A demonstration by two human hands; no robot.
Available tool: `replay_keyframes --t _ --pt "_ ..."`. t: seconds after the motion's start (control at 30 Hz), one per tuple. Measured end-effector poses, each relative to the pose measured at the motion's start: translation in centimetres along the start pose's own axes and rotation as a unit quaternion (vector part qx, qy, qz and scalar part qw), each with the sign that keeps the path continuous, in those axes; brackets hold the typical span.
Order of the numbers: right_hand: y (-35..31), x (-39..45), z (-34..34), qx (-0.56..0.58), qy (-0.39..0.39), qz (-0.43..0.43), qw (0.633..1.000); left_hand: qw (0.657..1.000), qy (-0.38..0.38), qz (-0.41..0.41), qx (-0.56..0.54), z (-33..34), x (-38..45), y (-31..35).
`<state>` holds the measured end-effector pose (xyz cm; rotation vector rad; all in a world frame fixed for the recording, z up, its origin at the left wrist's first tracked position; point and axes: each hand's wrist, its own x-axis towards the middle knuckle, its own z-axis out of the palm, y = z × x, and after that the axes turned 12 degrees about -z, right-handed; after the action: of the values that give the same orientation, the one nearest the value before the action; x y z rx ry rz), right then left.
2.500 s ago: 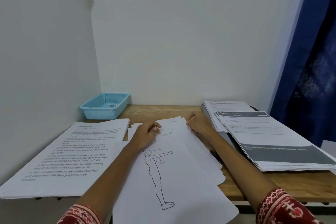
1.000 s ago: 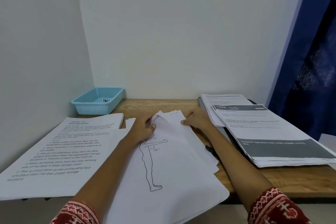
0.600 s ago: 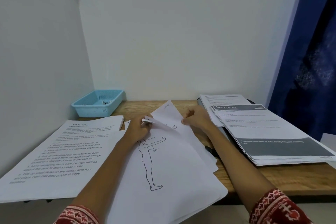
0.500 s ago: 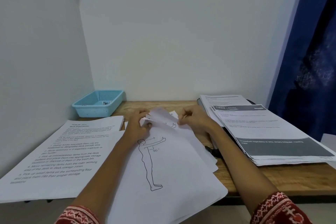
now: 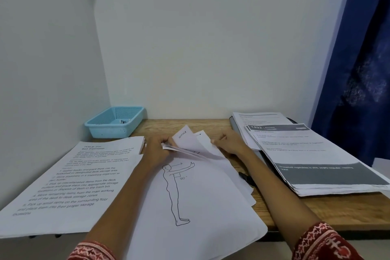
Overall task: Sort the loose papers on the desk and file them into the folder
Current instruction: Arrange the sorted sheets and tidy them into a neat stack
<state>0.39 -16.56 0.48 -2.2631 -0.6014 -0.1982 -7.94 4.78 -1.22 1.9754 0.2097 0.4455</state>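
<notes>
Soft, even indoor light, faint shadows, wide-angle bending at edges, print slightly blurred

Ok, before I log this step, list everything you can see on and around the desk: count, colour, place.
Desk: one, wooden, against the white wall.
Basket: one, light blue plastic, far left corner; something small inside, too small to tell.
Text stack: one pile, white with printed instructions, left side.
Figure sheet: one, white with a line drawing of a standing person, centre, overhanging the near edge, on top of more sheets.
Lifted sheets: a few, white, far end of the centre pile, edges raised.
Right stack: one pile, white with grey bands, right side.
Pen: one, black, between centre pile and right stack.
Curtain: one, dark blue, right.
Left hand: pinches the lifted sheets.
Right hand: curled on the sheets' far edge.
</notes>
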Motion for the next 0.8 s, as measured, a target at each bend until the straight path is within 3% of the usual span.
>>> replay_keyframes --t 0.1,0.2,0.3,0.57,0.8 --pt "-0.1 0.4 0.4 0.052 -0.053 0.032 0.997 1.000 0.025 0.000 -0.005 0.2 0.3 -0.1" --pt "-0.1 0.5 0.1 0.175 -0.014 0.025 0.984 0.997 0.051 -0.008 -0.052 0.4 0.3 0.1" --pt "-0.2 0.1 -0.7 0.215 -0.015 0.011 0.976 0.997 0.043 0.005 -0.069 0.3 0.2 0.0" --pt "0.1 0.0 -0.8 0.209 -0.031 -0.032 0.977 0.996 0.031 0.023 -0.083 0.2 0.4 -0.3" --pt "-0.5 -0.7 0.0 0.177 -0.100 -0.112 0.973 0.999 0.028 0.035 -0.019 -0.1 0.1 -0.1"
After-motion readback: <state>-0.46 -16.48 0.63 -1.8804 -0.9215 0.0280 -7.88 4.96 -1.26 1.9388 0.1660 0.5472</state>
